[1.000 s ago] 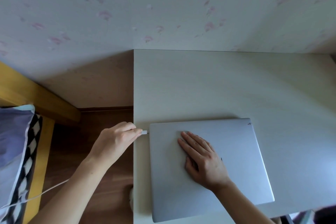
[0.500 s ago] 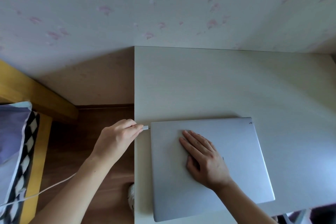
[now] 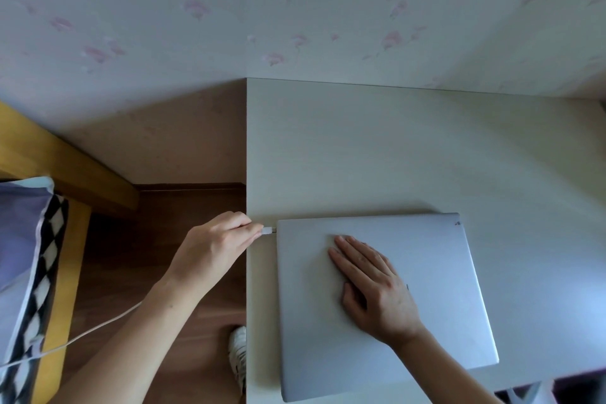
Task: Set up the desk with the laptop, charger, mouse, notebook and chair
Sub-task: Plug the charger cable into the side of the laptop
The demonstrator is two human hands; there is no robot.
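A closed silver laptop lies flat on the pale desk, near the front-left part of the top, w/ its left edge just beside the desk's left edge and its front-left corner close to the near edge. The right hand is released and lies flat on the lid, palm down, fingers together and stretched toward the back-left, thumb tucked near the palm; it grips nothing, it only presses on the lid. The left hand is clenched around the plug of the charger: the fingertips pinch the small white connector, and its metal tip is at the laptop's left side near the back corner. I cannot tell if the tip is already fully inside the port or only touching it. The white cable comes out from under the left forearm and runs down-left across the floor, past the bed. The bed frame is yellow wood and carries a pillow w/ a black-and-white diamond border, at the left side of the view. A white shoe shows on the brown floor, just beside the desk's left edge. Behind the desk the wall has pale paper w/ small pink flowers. The rest of the desk top, back and right of the laptop, is bare wood grain. At the bottom-right corner smth dark shows below the desk edge, but it is too cut off to tell what it is.
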